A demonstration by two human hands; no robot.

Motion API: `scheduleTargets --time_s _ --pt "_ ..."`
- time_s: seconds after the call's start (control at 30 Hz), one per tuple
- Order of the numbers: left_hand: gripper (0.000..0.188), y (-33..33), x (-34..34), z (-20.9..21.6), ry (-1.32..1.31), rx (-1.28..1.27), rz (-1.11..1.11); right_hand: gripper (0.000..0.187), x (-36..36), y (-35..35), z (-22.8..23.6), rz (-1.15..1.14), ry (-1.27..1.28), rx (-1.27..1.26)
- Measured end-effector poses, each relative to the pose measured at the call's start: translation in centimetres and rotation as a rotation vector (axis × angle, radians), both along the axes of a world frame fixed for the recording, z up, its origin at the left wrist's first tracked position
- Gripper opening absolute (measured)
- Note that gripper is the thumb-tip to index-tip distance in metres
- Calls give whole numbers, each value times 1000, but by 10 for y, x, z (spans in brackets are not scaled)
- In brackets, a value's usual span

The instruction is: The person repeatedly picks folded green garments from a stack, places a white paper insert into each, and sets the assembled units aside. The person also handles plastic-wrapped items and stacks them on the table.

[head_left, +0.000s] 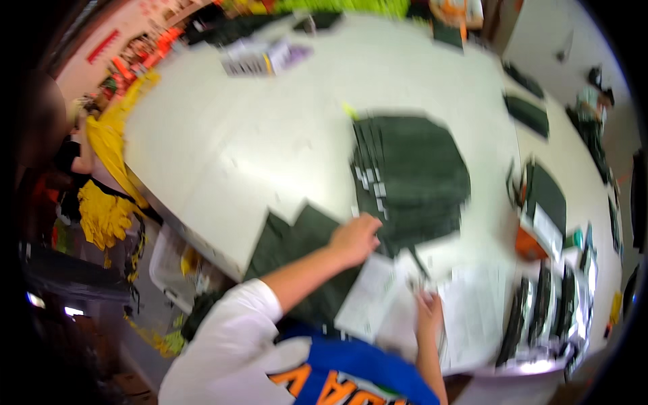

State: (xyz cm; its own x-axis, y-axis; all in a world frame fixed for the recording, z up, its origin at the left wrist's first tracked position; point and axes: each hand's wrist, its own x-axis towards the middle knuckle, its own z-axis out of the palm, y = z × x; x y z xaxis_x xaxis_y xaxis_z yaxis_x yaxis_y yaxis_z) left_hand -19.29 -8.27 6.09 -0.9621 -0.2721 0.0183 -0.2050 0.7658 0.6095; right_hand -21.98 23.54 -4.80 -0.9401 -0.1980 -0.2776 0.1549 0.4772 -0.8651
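Observation:
A stack of dark green fabric pieces [422, 172] lies in the middle of the white table, small white tags along its left side. My left hand [358, 237] is at the stack's lower left corner with its fingers curled in; blur hides what they grip. Under my left forearm spreads more dark green fabric [300, 233]. My right hand [429, 312] is closed over the white papers [371, 297] at the near edge. From its fingertips a thin dark piece [420, 263] points toward the stack, too blurred to name.
Grey-and-black packets [543, 307] stand in a row at the near right, behind them an orange-and-white box [536, 233]. A printed carton [253, 59] sits at the far left. Yellow fabric [111, 138] hangs at the left edge, near another person [82, 152]. A clear bin [169, 266] is below.

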Motion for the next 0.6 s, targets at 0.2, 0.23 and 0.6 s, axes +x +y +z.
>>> scheduleTargets --time_s 0.2,0.23,0.6 --pt "65 -28 -109 -53 114 -361 32 111 8 162 10 -583 1 993" --pt "64 -36 -117 -64 4 -348 58 112 6 171 -2 -617 52 1035" --pt "28 -63 -114 -23 88 -268 -175 86 -1 203 13 -687 68 798"
